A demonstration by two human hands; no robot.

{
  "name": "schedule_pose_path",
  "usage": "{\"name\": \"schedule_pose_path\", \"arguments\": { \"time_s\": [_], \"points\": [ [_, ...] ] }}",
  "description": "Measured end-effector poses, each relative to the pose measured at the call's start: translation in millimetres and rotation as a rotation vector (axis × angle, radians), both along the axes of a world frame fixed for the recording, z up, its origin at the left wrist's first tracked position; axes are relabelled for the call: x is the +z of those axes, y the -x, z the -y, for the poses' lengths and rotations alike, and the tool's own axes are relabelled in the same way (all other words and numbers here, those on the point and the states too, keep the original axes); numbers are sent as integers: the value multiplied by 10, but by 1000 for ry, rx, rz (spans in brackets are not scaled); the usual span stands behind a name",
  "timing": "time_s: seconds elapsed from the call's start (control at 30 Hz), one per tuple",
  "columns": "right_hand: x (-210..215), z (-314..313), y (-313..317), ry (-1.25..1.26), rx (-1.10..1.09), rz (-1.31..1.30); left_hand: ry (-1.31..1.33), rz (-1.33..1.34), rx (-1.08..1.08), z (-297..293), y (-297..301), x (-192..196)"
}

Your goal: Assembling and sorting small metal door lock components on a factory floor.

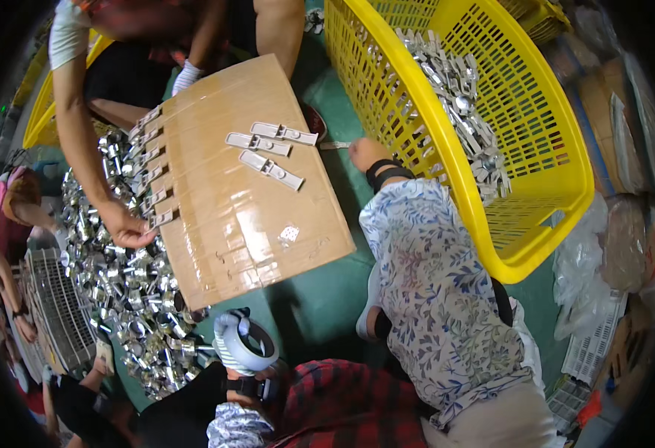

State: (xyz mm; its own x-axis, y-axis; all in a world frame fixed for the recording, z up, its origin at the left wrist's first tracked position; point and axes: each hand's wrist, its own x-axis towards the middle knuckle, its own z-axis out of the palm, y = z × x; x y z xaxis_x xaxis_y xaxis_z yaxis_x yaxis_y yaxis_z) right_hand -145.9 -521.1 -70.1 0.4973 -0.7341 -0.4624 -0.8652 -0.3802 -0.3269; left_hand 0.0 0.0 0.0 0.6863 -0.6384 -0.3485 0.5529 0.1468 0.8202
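Note:
My right hand [365,154], with black bands at the wrist and a floral sleeve, reaches past the right edge of a brown cardboard sheet [245,224]. Its fingers are curled, and a thin metal piece [333,145] sticks out of it to the left. Three flat metal latches [271,170] lie loose on the cardboard just left of that hand. My left hand [241,345], in a white striped glove, is curled at the near edge of a heap of shiny metal parts [129,276]. I cannot tell what it holds.
A yellow plastic basket [544,224] holding metal parts stands at the right. Across the cardboard, another person puts a bare hand [127,226] into the heap and a gloved hand [185,75] on the sheet, where a row of latches [152,168] lines the left edge. A white crate [58,306] sits at the left.

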Motion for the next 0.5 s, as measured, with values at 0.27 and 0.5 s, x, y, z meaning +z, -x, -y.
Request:
{"name": "schedule_pose_path", "arguments": {
  "time_s": [0.27, 0.5],
  "points": [
    [-711, 652, -598, 495, 118, 57, -88, -107, 112, 476, -355, -159],
    [-1589, 427, -459, 497, 100, -63, -107, -351, 71, 704, -578, -49]
  ]
}}
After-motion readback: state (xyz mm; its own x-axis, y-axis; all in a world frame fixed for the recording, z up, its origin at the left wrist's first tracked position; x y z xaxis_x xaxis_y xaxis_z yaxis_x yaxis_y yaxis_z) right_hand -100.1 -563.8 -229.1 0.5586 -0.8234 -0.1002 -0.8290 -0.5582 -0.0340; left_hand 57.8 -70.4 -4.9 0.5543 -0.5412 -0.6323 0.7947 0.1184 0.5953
